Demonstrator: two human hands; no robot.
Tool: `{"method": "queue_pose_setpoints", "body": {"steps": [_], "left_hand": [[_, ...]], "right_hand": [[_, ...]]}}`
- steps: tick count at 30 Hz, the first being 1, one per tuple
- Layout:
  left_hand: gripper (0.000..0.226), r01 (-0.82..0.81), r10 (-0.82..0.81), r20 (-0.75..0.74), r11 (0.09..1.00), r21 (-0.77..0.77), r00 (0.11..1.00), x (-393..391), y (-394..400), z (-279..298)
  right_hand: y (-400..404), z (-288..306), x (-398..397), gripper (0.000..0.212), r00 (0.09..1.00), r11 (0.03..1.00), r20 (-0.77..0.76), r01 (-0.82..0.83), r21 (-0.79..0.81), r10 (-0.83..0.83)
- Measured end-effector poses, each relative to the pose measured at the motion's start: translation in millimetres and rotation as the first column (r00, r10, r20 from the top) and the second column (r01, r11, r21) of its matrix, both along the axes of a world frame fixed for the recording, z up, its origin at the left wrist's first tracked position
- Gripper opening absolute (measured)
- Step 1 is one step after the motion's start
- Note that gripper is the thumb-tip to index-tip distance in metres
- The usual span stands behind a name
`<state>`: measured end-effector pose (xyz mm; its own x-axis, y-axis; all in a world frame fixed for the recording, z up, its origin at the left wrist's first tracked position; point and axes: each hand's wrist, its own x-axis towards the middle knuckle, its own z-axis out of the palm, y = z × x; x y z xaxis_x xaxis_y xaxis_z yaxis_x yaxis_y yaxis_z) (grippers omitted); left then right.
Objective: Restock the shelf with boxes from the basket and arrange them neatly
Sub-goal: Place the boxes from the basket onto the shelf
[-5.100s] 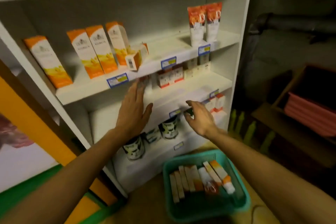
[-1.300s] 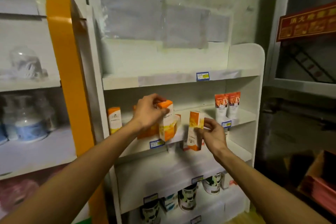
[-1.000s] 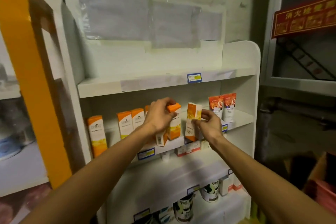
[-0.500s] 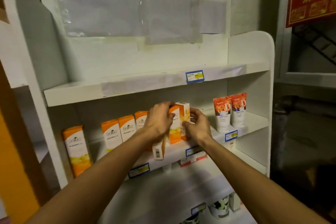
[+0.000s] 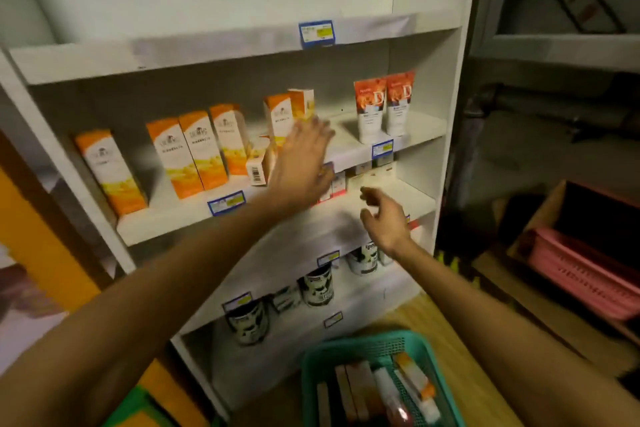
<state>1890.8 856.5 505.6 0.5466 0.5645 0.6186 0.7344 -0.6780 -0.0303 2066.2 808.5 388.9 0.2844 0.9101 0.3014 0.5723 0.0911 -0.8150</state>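
Boxes (image 5: 194, 152), tall and narrow with orange tops, white label bands and yellow-orange artwork below, stand on the white shelf (image 5: 180, 218): one alone at the far left, three packed side by side, then two more near the middle. A small box (image 5: 257, 170) with a barcode facing out sits low between these groups. The left hand (image 5: 300, 163), fingers straight and spread, is raised in front of the two middle boxes, grasping nothing. The right hand (image 5: 382, 217) hangs lower with fingers loosely curled, also released. More boxes lie flat in the green basket (image 5: 313, 367) on the floor below.
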Motion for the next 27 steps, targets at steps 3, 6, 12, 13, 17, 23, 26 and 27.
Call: {"method": "queue_pose_setpoints", "body": {"steps": [3, 6, 12, 13, 17, 23, 26, 27], "left_hand": [[0.058, 0.150, -0.155, -0.170, 0.988, -0.041, 0.973, 15, -23, -57], [0.056, 0.209, -0.239, -0.232, 0.967, -0.147, 0.943, 21, -47, -117], [0.060, 0.018, -0.242, -0.324, 0.824, -0.566, 0.915, 13, -76, -226], [0.059, -0.027, -0.244, -0.346, 0.782, -0.622, 0.906, 8, -78, -242], [0.053, -0.167, -0.265, -0.391, 0.599, -0.783, 0.882, 3, -82, -291], [0.050, -0.270, -0.232, -0.389, 0.418, -0.868, 0.892, 10, -67, -372], [0.060, -0.302, -0.224, -0.374, 0.298, -0.906, 0.900, 21, -59, -413], [0.064, -0.308, -0.216, -0.366, 0.260, -0.915, 0.905, 23, -55, -428]], "right_hand": [[-36, -45, 11, 0.054, 0.989, 0.986, 0.148, -0.004, -0.164, 0.029], [-65, -90, 21, 0.058, 0.977, 0.939, 0.209, 0.026, -0.344, 0.050], [-100, -172, 37, 0.070, 0.995, 0.791, 0.102, 0.046, -0.610, 0.021], [-105, -184, 41, 0.068, 0.996, 0.776, 0.085, 0.054, -0.628, 0.000], [-120, -235, 57, 0.060, 0.996, 0.722, 0.079, 0.091, -0.686, -0.050], [-124, -314, 72, 0.058, 0.993, 0.628, 0.027, 0.095, -0.773, -0.118], [-120, -351, 74, 0.062, 0.992, 0.600, 0.033, 0.102, -0.793, -0.124], [-118, -362, 75, 0.062, 0.993, 0.599, 0.038, 0.099, -0.795, -0.113]]}}
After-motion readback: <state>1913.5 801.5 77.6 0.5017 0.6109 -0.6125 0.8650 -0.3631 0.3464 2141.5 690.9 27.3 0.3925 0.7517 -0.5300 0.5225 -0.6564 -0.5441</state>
